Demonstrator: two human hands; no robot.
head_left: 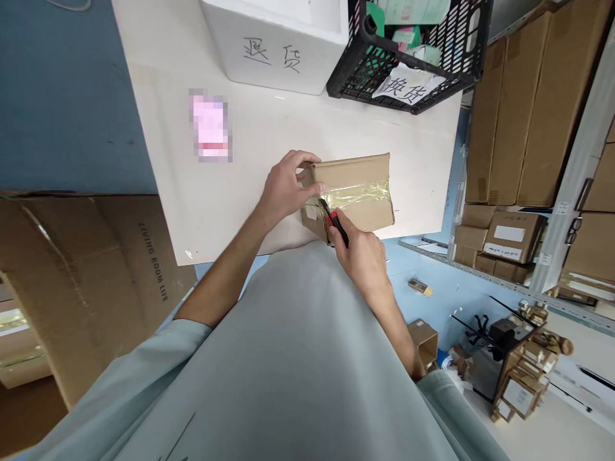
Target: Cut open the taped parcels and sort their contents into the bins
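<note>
Left hand (289, 184) clasps cardboard box (358, 178) at ten o'clock, likely bracing; right hand (364, 256) grips utility knife (332, 218), tip toward eleven.

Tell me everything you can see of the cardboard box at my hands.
The brown cardboard box lies askew on the white table, by its near edge. It looks closed, with wrinkled, yellowish tape along its top and a pale patch on its left side. Your left hand grips that end; your right hand holds a black and red cutter, tip at the tape's left end.
</note>
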